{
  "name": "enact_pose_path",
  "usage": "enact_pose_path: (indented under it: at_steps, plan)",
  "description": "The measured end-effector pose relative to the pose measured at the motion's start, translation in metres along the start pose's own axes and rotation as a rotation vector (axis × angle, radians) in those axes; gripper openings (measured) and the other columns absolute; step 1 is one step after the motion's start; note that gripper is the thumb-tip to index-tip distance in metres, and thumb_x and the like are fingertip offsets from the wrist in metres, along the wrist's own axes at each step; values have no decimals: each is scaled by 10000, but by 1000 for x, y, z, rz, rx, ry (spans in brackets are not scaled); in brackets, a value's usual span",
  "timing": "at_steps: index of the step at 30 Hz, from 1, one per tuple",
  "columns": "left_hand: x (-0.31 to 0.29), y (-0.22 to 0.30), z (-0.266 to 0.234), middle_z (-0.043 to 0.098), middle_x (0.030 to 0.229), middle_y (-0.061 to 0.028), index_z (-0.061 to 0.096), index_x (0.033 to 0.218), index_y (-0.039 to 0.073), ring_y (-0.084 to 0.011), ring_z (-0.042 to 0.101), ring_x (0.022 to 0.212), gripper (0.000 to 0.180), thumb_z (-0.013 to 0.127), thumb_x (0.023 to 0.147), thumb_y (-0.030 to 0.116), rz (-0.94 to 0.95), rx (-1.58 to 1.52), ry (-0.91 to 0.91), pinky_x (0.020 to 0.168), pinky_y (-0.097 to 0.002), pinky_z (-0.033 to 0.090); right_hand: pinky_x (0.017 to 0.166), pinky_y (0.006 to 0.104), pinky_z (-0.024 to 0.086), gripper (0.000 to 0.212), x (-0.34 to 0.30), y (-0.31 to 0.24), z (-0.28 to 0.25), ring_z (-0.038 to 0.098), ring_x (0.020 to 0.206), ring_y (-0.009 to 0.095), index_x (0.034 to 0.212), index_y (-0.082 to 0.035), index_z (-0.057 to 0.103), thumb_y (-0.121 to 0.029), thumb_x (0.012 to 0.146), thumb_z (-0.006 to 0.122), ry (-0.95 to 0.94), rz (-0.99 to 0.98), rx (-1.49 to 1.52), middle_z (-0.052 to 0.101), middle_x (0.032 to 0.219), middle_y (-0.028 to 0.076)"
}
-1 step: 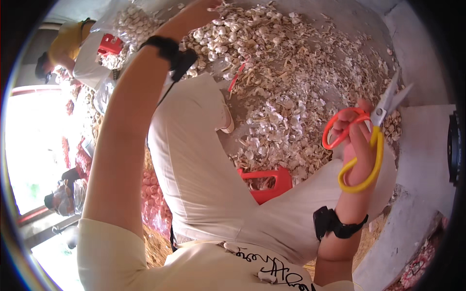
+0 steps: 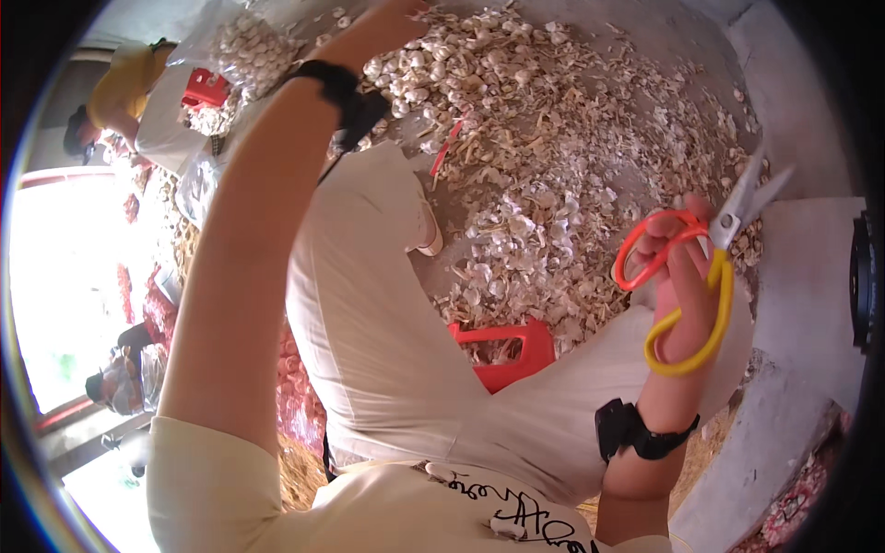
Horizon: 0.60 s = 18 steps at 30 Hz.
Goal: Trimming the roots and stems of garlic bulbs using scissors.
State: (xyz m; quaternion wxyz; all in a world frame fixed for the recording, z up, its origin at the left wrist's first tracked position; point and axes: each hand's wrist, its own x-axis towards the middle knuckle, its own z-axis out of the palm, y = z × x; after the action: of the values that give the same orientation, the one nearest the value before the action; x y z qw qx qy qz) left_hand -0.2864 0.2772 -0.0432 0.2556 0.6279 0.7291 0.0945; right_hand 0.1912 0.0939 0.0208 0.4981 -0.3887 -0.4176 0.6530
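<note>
My right hand (image 2: 690, 290) is closed around scissors (image 2: 725, 226) with one red and one yellow handle loop. The fingers pass through the red loop, and the yellow loop lies around the thumb side. The two metal blades point up and to the right, slightly apart, with nothing seen between them. At the top edge, my left hand (image 2: 398, 23) reaches over the far left side of a heap of whole garlic bulbs (image 2: 419, 78). Its fingers are partly cut off by the picture's edge, so what they do is hidden.
Loose garlic skins and cut stalks (image 2: 553, 194) cover the floor ahead of my legs. A red plastic frame-like piece (image 2: 512, 364) lies between my legs. A red strip (image 2: 447, 147) lies among the scraps. Another person (image 2: 124, 88) sits at the far left near bagged garlic (image 2: 253, 51).
My left arm has swung a little to the right, its hand still at the top edge. The scissors in my right hand have shifted slightly right and down.
</note>
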Motion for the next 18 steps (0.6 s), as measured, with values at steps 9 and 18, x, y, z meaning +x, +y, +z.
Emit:
enact_pose_path:
  at_steps: [9,18]
  plan:
    - [82,46,224,576,1192,-216,527,1205,-9,-361,560,1107,415,536,831,172,-78,309,-281,882,-445,482,616,339,455,365,14,-9,-57,508,663,183,1255,-88,433,-199,917,511,317,162,-91,512,808,58]
    - [201,45,329,291,1463,-159,269,1433,103,-392,387,1274,595,481,879,54,48,279,-71,978,-460,464,660,353,421,604,45,-24,-92,497,791,218,1297,-123,389,-183,790,712,377,228,112,519,959,125]
